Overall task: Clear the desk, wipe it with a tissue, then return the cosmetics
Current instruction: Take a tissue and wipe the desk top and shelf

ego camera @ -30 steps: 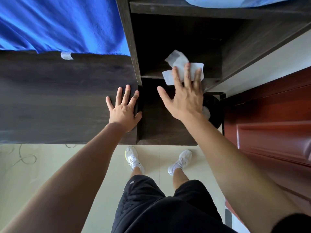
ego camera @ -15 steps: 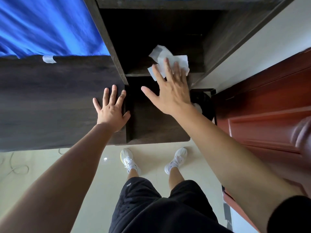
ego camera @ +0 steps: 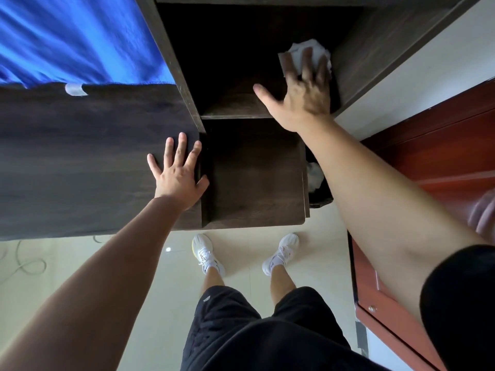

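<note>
A crumpled white tissue (ego camera: 318, 49) lies on the dark wooden shelf (ego camera: 235, 108) inside the open compartment, near its right wall. My right hand (ego camera: 302, 92) presses flat on the tissue with straight, spread fingers. On the dark desk top (ego camera: 80, 156) my left hand (ego camera: 179, 175) rests flat, fingers spread, at the desk's right edge. No cosmetics are in view.
A blue cloth (ego camera: 75, 38) hangs over the desk's far side. A lower dark surface (ego camera: 254, 178) sits in front of the shelf. A black bin (ego camera: 318, 183) with white paper stands to its right, beside a red-brown door (ego camera: 442, 162). My feet stand on pale floor tiles.
My right hand has slid the tissue to the right and deeper along the shelf, toward the compartment's right wall. My left hand stays flat on the desk.
</note>
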Tool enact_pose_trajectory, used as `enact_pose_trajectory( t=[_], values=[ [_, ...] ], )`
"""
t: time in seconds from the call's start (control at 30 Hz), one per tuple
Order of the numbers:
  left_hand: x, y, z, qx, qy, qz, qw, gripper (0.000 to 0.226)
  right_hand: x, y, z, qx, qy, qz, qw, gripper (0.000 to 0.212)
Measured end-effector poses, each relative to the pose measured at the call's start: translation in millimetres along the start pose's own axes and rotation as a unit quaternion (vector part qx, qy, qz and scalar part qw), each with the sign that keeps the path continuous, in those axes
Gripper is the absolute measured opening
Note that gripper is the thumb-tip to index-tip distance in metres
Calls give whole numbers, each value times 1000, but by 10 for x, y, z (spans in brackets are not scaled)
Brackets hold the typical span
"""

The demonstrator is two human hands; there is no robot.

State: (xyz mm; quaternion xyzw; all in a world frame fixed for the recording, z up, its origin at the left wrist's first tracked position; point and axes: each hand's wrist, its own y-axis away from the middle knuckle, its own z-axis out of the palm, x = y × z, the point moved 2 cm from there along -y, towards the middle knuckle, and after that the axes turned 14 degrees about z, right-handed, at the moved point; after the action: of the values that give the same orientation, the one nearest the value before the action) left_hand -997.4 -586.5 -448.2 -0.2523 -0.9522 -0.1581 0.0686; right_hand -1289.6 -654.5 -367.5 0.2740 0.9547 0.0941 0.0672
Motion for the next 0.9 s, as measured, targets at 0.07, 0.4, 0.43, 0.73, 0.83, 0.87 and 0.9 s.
enact_pose_trajectory(
  t=[0.07,0.4,0.43,0.73,0.83,0.87,0.9],
  values=[
    [7,9,4,1,4,-1,1000,80,-47,162,46,11,-18,-11,1000,95],
    [-5,11,23,11,13,1,1000,81,190,120,-56,25,-32,-10,999,95],
    [-7,12,34,12,13,1,1000,80,141,40,-81,31,-33,-12,999,96],
    [-36,11,77,14,17,6,1000,80,-235,279,10,40,-24,-17,999,118],
    [-26,11,62,11,19,3,1000,80,-522,675,122,22,-18,-93,995,115],
    [-24,15,58,9,19,1,1000,81,-596,774,149,18,-9,-112,994,114],
    [-25,16,54,8,18,1,1000,81,-624,826,163,14,-1,-126,992,113]
  ],
)
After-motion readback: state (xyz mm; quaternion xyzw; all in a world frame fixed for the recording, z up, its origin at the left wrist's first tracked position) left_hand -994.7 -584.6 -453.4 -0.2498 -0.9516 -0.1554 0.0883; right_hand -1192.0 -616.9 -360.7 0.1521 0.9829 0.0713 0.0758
